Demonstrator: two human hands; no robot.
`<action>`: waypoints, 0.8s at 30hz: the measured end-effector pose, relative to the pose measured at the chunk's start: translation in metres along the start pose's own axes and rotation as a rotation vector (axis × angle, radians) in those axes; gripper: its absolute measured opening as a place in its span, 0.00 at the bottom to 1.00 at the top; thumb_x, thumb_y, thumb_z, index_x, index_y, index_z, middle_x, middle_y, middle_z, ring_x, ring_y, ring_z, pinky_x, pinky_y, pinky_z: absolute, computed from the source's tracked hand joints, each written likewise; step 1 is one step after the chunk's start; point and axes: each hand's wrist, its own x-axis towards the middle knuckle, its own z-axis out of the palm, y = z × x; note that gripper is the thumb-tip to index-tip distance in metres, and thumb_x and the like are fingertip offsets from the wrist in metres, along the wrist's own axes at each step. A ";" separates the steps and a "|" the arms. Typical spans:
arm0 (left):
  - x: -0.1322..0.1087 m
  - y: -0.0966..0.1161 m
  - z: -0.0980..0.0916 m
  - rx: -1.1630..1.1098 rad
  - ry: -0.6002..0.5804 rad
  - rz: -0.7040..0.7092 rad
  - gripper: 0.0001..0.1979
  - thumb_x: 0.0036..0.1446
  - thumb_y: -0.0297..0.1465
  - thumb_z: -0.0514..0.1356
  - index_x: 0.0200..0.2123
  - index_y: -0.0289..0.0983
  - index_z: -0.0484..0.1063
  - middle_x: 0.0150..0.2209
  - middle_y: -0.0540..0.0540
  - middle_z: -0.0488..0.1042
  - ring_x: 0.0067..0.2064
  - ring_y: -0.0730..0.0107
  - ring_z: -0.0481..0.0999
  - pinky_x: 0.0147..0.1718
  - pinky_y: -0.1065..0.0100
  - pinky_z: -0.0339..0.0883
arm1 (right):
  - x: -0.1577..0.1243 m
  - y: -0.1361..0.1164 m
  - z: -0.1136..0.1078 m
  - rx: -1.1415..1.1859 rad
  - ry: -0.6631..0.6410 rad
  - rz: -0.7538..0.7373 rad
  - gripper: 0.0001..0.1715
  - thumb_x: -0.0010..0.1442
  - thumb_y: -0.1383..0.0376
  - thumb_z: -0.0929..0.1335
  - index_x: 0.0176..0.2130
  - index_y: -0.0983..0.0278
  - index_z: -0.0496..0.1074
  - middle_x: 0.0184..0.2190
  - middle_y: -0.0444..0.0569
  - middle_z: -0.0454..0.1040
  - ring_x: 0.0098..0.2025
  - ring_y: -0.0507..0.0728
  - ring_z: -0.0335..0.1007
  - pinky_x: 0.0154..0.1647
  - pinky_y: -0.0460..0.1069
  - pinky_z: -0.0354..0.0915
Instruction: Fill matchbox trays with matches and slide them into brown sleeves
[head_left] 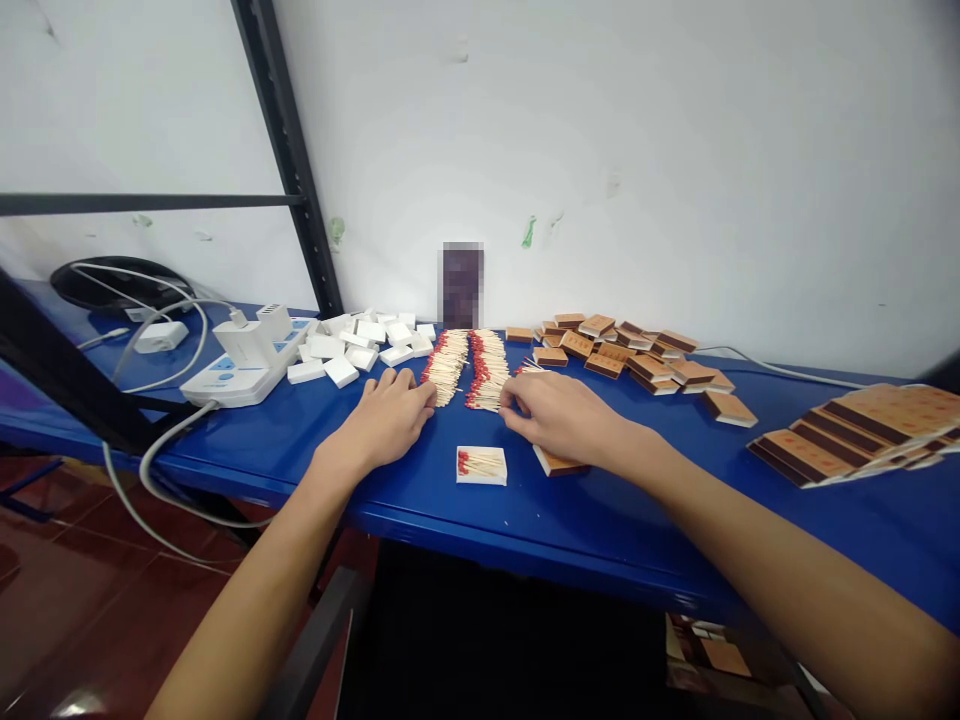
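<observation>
Two long heaps of red-tipped matches lie side by side, a left heap (447, 366) and a right heap (488, 368). My left hand (391, 415) rests on the table with bent, slightly spread fingers, its thumb and forefinger against the left heap's edge. At the near end of the right heap, my right hand (559, 408) pinches matches between thumb and forefinger; its palm hides how many. Between my hands and nearer to me sits an open white matchbox tray (481, 466) partly filled with matches. A patterned matchbox sleeve (557, 463) shows partly under my right hand.
Empty white trays (360, 340) are piled at the back left, beside a power strip (244, 375) with chargers and cables. Orange-brown matchbox sleeves (634, 350) are scattered at the back right; more sleeves (870, 430) are stacked far right. A black shelf post (289, 150) rises at left.
</observation>
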 end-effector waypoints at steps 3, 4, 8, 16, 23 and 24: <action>0.002 0.002 0.000 0.030 0.012 0.007 0.11 0.66 0.32 0.48 0.41 0.37 0.69 0.42 0.39 0.66 0.47 0.50 0.65 0.44 0.49 0.63 | 0.010 0.003 0.006 -0.041 -0.054 0.027 0.09 0.62 0.64 0.64 0.33 0.63 0.72 0.35 0.52 0.76 0.37 0.58 0.70 0.30 0.48 0.53; 0.002 0.001 0.000 0.040 0.021 -0.002 0.11 0.66 0.32 0.49 0.43 0.37 0.69 0.43 0.38 0.67 0.47 0.49 0.65 0.44 0.48 0.63 | 0.012 0.004 0.008 -0.040 -0.067 0.028 0.09 0.63 0.65 0.64 0.33 0.63 0.72 0.35 0.52 0.76 0.37 0.58 0.70 0.30 0.48 0.53; 0.002 -0.007 0.003 0.026 0.026 -0.062 0.11 0.66 0.34 0.49 0.43 0.37 0.69 0.43 0.37 0.67 0.48 0.46 0.66 0.45 0.45 0.62 | 0.011 0.005 0.006 -0.014 -0.082 0.008 0.09 0.62 0.67 0.64 0.31 0.63 0.71 0.32 0.50 0.76 0.34 0.56 0.69 0.29 0.48 0.53; 0.003 -0.014 0.004 -0.026 0.011 -0.100 0.10 0.65 0.34 0.49 0.43 0.39 0.68 0.42 0.39 0.68 0.47 0.48 0.66 0.46 0.44 0.61 | -0.019 -0.010 -0.018 0.372 -0.099 -0.215 0.10 0.61 0.65 0.65 0.28 0.63 0.71 0.24 0.42 0.71 0.25 0.49 0.62 0.28 0.46 0.55; 0.001 -0.013 0.002 -0.031 -0.011 -0.102 0.11 0.66 0.33 0.48 0.40 0.38 0.68 0.41 0.41 0.68 0.46 0.51 0.66 0.45 0.47 0.62 | -0.014 0.023 -0.026 0.146 0.077 -0.015 0.09 0.62 0.66 0.63 0.32 0.63 0.70 0.25 0.45 0.72 0.26 0.52 0.63 0.28 0.48 0.54; 0.001 -0.013 0.002 -0.030 -0.007 -0.098 0.11 0.66 0.33 0.48 0.40 0.38 0.68 0.41 0.41 0.68 0.46 0.51 0.66 0.45 0.47 0.62 | -0.013 0.032 -0.026 0.084 0.089 0.027 0.07 0.62 0.66 0.63 0.33 0.63 0.70 0.26 0.46 0.72 0.27 0.53 0.64 0.28 0.48 0.53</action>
